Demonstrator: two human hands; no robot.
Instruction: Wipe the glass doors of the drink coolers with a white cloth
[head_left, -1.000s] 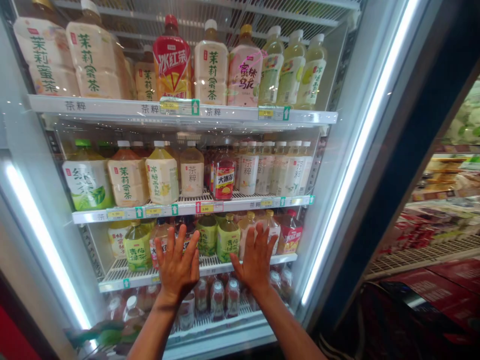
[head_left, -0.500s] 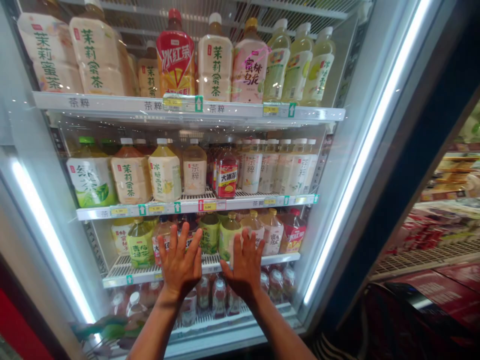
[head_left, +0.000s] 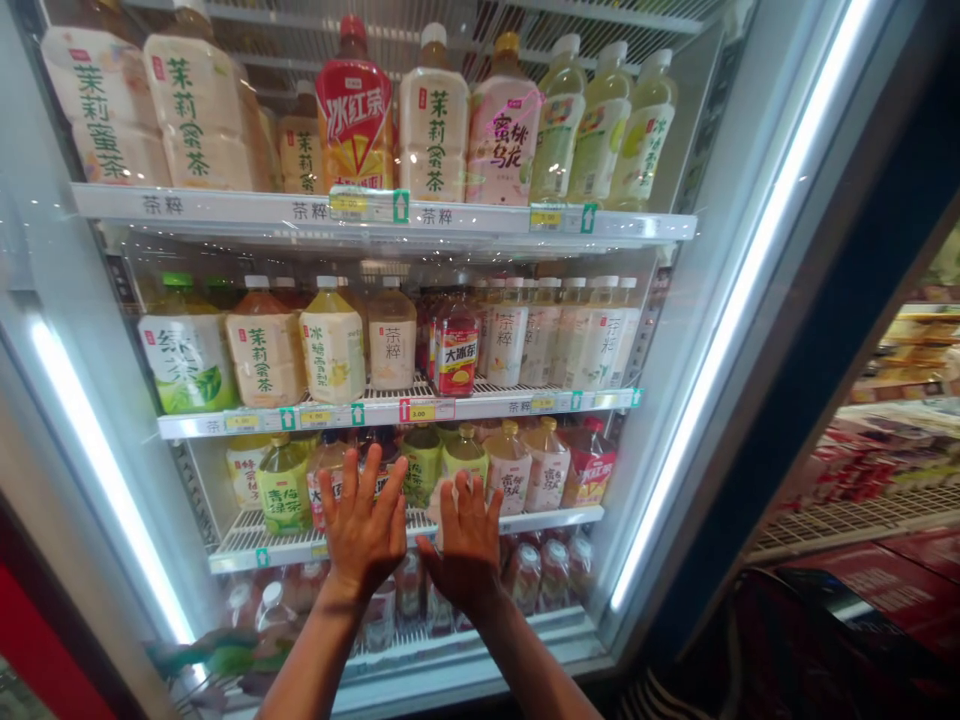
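Observation:
My left hand [head_left: 365,530] is raised with its fingers spread, back toward me, in front of the lower shelf of a lit drinks cooler. Close beside it on the right, my right hand [head_left: 466,545] is also open, fingers up and thumb out to the left. Neither holds anything. Both appear to be at a glass pane; contact with it I cannot tell. Behind the hands stand a green tea bottle [head_left: 285,490], a gold-capped green bottle [head_left: 464,458] and pale bottles [head_left: 511,470], partly covered by my fingers.
Large tea bottles [head_left: 435,120] line the upper shelf [head_left: 495,215]; more, including a red bottle [head_left: 456,350], stand on the middle shelf [head_left: 480,408]. Small bottles [head_left: 553,570] sit at the bottom. A bright light strip [head_left: 739,310] edges the cooler. Racks of packaged goods [head_left: 840,460] stand at right.
My right hand has shifted left, closer to my left hand, uncovering the pale bottles. My left hand stays nearly in place. The view has moved very slightly.

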